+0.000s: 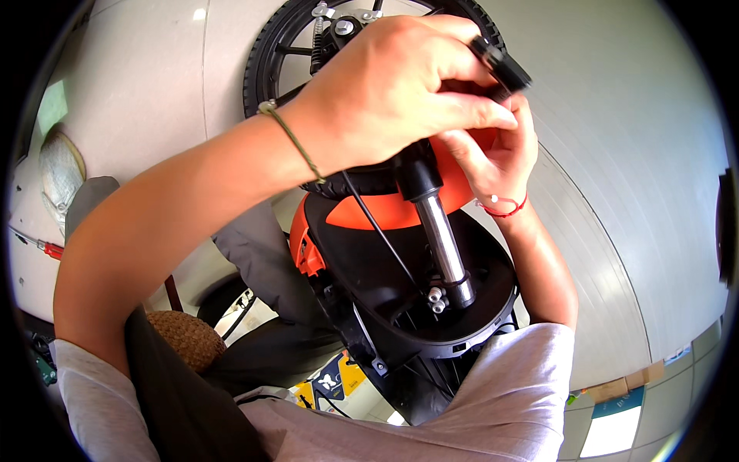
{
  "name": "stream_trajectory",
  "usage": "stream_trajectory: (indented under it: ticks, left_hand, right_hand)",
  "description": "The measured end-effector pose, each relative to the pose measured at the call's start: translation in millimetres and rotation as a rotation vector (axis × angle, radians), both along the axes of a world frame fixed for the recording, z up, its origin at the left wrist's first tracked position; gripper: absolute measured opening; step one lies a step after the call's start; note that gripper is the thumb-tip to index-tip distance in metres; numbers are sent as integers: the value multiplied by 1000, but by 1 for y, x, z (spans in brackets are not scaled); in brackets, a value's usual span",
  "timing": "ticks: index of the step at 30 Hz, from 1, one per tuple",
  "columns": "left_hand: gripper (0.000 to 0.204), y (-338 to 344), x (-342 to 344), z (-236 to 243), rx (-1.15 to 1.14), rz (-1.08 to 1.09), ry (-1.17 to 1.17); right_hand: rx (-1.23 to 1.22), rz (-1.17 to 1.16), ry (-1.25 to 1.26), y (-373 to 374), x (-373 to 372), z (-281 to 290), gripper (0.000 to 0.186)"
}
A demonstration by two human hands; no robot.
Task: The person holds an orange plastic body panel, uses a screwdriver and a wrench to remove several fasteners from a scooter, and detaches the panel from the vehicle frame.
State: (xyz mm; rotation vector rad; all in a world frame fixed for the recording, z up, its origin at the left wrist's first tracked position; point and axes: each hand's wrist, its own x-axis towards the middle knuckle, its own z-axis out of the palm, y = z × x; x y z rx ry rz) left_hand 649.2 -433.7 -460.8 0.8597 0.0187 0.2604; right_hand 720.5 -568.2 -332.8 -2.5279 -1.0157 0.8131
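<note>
In front of me, above the scooter's front end, my left hand point(408, 85) pinches a small black block-shaped part point(504, 68) between thumb and fingers. Motion blurs it slightly, and its exact kind is unclear. Close below it, my right hand point(500, 158) has its fingers curled up toward the left fingertips; whatever they may grip is hidden. Beneath both hands stands a bare silver steering tube point(443, 235) with a black collar point(418, 173) on top. Two bolts point(436, 299) sit at the tube's lower clamp, inside an orange and black scooter body point(369, 212).
Beyond my hands is a spoked black wheel point(258, 69). A black cable point(377, 227) runs down beside the tube. At the left lie a whitish glove-like item point(58, 173) and a red-handled tool point(52, 250). A brown woven round seat point(185, 339) is near my left leg, and cardboard point(627, 385) lies lower right.
</note>
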Motion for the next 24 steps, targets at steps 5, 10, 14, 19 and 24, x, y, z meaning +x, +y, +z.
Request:
stream_trajectory:
  ticks: [5, 10, 14, 19, 24]
  left_hand:
    - [15, -10, -4, 12, -44, -20, 107]
    - [22, -1, -7, 0, -201, -150, -23]
    - [14, 2, -6, -1, -147, -149, -30]
    - [28, -6, -4, 9, -122, -24, 77]
    - [25, 1, -8, 5, -360, -206, 63]
  right_hand:
    - [4, 16, -22, -2, 0, 2, 21]
    - [31, 110, 2, 0, 3, 4, 16]
    - [-82, 125, -25, 1, 5, 5, 20]
    - [-5, 46, 9, -2, 1, 0, 21]
    - [-99, -4, 23, 1, 0, 8, 16]
